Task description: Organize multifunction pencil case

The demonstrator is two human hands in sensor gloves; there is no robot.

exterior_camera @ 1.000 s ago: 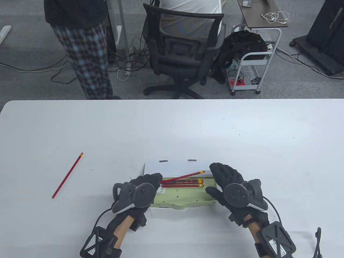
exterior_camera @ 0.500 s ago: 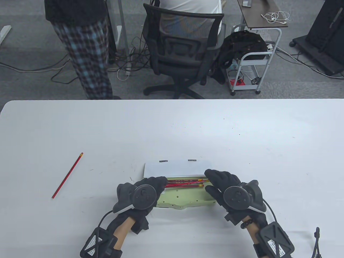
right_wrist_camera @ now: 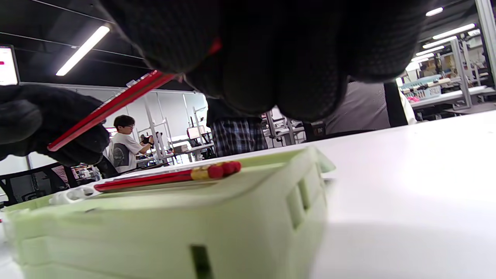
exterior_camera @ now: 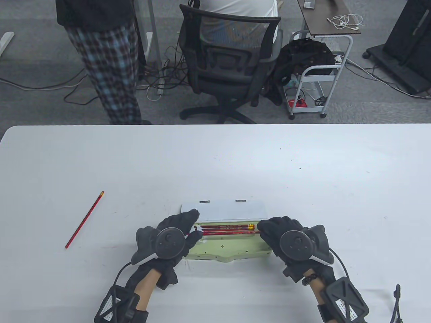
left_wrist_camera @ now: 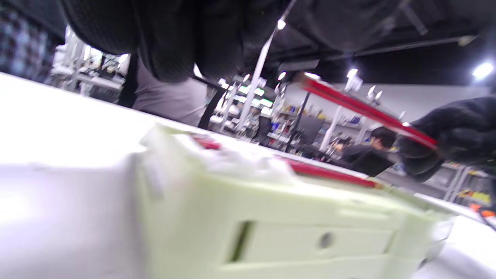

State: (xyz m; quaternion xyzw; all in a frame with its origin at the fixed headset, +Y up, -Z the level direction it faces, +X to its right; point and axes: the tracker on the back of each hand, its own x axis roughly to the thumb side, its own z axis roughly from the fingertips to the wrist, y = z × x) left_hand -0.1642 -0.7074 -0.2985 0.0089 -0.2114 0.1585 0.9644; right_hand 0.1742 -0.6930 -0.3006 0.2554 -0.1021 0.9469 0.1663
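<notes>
A: Where is the pencil case (exterior_camera: pixel 232 250) now?

B: I see it on the bench (exterior_camera: pixel 215 161), near the front edge, between my two hands. It is pale green, the white lid (exterior_camera: pixel 224 210) is open toward the far side. Two red pencils (exterior_camera: pixel 225 227) lie in the back slot, side by side, erasers to the right.

A: And the left hand (exterior_camera: pixel 175 232)?

B: It is at the left end of the case. In the right wrist view the fingers (right_wrist_camera: pixel 73 135) hold one end of a third pencil (right_wrist_camera: pixel 112 104). Thumb and index are around it, I think, but the exact grip I can not tell.

A: Right hand (exterior_camera: pixel 279 232)?

B: At the right end of the case, fingers curled down over the other end of the same pencil. The left wrist view shows that hand's fingers (left_wrist_camera: pixel 457 135) closed on it. So both hands hold this one pencil, and it is lifted above the case, not touching the two in the slot. It is tilted in both wrist views.

A: Anything else on the bench?

B: One more red pencil (exterior_camera: pixel 85 219), well apart to the left, lying diagonal, eraser end at the far side. Behind the bench I see an office chair (exterior_camera: pixel 229 64) and a person in checked trousers (exterior_camera: pixel 107 74).
</notes>
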